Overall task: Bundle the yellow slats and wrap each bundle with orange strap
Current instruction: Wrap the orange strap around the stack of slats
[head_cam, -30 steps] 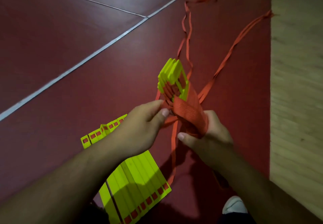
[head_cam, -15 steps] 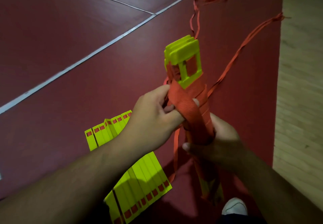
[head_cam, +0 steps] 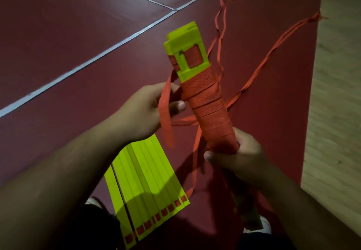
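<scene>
Head view looks down on a bundle (head_cam: pixel 205 101) of yellow slats held up above the red floor (head_cam: pixel 78 25), tilted so that its top leans away and to the left. The orange strap (head_cam: pixel 210 111) is wound in close, overlapping turns round most of the bundle's length. Only the yellow top end (head_cam: pixel 185 39) shows bare, with strap visible through its openings.

The right hand (head_cam: pixel 240 158) grips the lower part of the bundle, fingers and thumb curled tightly round the wrapped section. The bundle's bottom end runs on below that hand into shadow. The left hand (head_cam: pixel 144 111) is just beside the bundle on its left. Its fingers are curled and pinch the free tail of the strap (head_cam: pixel 166 117), which leaves the uppermost turns, crosses the hand and hangs down past it.

Loose slats (head_cam: pixel 148 177) lie flat on the floor side by side under the left forearm, near the floor's near edge, their ends showing small red squares. Spare straps (head_cam: pixel 273 54) trail over the floor from behind the bundle towards the far right corner, where they end in a tangle. A white line (head_cam: pixel 97 58) crosses the floor diagonally on the left. A pale wooden strip (head_cam: pixel 336 93) borders the floor's right edge. A white shoe (head_cam: pixel 265 227) shows at the near edge, below the right arm.
</scene>
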`<state>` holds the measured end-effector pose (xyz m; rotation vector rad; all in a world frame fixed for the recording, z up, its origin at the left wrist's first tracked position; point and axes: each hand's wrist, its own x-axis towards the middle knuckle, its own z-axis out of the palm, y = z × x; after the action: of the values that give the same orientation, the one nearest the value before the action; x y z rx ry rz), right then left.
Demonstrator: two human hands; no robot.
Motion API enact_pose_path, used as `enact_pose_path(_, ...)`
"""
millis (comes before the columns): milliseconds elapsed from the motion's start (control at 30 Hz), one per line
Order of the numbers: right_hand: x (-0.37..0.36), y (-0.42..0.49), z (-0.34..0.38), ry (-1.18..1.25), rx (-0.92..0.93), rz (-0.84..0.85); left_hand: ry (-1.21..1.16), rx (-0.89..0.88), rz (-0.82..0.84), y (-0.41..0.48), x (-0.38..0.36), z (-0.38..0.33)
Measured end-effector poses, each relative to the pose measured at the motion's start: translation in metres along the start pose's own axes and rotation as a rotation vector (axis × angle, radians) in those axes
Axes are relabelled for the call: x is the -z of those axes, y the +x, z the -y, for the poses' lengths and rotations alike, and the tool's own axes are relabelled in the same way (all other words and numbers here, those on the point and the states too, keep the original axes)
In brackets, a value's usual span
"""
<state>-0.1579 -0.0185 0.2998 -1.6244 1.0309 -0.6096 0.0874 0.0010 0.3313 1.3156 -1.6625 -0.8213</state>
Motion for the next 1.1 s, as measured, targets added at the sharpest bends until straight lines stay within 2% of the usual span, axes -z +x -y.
enact_pose_path(200, -0.006, -0.001, -0.003, 0.027, -0.021, -0.109, 0.207, 0.073, -0.082, -0.007, -0.027, -0.002)
enact_pose_path(367, -0.022, 0.004, -0.015, 0.027, -0.099, -0.295, -0.007, 0.127, -0.119, -0.013, -0.061, -0.02)
enact_pose_path(433, -0.026, 0.001, -0.017, -0.199, -0.076, -0.381, -0.047, 0.198, -0.174, -0.015, -0.066, -0.029)
enact_pose_path(500, -0.032, -0.003, -0.019, -0.46, 0.055, -0.443, -0.136, 0.296, -0.321, -0.015, -0.071, -0.034)
enact_pose_path(600, -0.036, -0.003, -0.017, -0.592, 0.258, -0.366, -0.336, 0.328, -0.478, -0.011, -0.07, -0.032)
enact_pose_path(667, -0.028, -0.001, -0.014, -0.475, 0.258, -0.207, -0.415, 0.235, -0.437, -0.01, -0.061, -0.034)
enact_pose_path(767, -0.01, -0.001, -0.006, -0.16, 0.093, 0.064, -0.519, 0.027, -0.273, -0.012, -0.052, -0.045)
enact_pose_path(867, -0.003, 0.0, 0.001, 0.072, -0.014, 0.28, -0.536, -0.021, -0.176, -0.013, -0.045, -0.038)
enact_pose_path(933, -0.006, -0.001, 0.003, 0.069, 0.048, 0.227, -0.526, -0.022, -0.1, -0.012, -0.037, -0.03)
enact_pose_path(1000, -0.009, -0.002, -0.002, -0.116, 0.16, 0.048, -0.492, -0.053, -0.034, -0.01, -0.027, -0.028)
enact_pose_path(1100, -0.004, -0.001, -0.01, -0.396, 0.218, -0.186, -0.298, -0.043, 0.012, -0.006, -0.019, -0.03)
